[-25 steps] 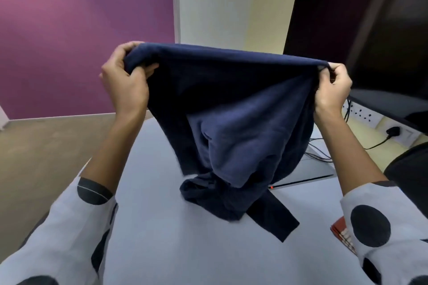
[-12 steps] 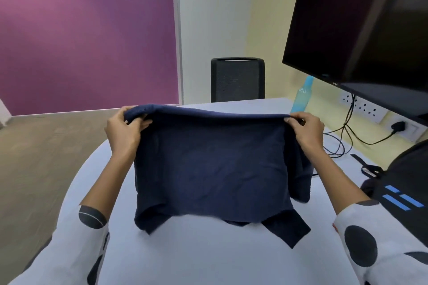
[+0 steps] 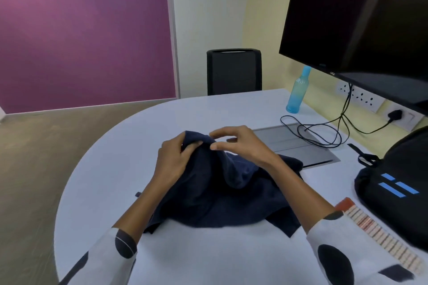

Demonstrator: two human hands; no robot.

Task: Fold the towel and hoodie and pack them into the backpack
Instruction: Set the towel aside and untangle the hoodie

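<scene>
A navy hoodie [image 3: 222, 194] lies bunched in the middle of the white table [image 3: 208, 259], its upper edge pulled into a peak. My left hand [image 3: 176, 157] grips that peak with curled fingers. My right hand [image 3: 238, 143] hovers right beside the peak, fingers loosely spread and holding nothing; only the thumb tip is near the cloth. The black backpack [image 3: 398, 183] with blue stripes stands at the table's right edge. An orange-and-white striped cloth [image 3: 379, 233], possibly the towel, lies in front of the backpack.
A large dark monitor [image 3: 361, 18] hangs over the right side. Below it are a blue bottle [image 3: 297, 92], looped black cables [image 3: 319, 132] and a grey panel [image 3: 291, 143] set in the table. A black chair [image 3: 234, 71] stands at the far end.
Both hands came down from holding the hoodie stretched out in the air. The hoodie now lies on the table, the hands have come together, and my right hand has let go.
</scene>
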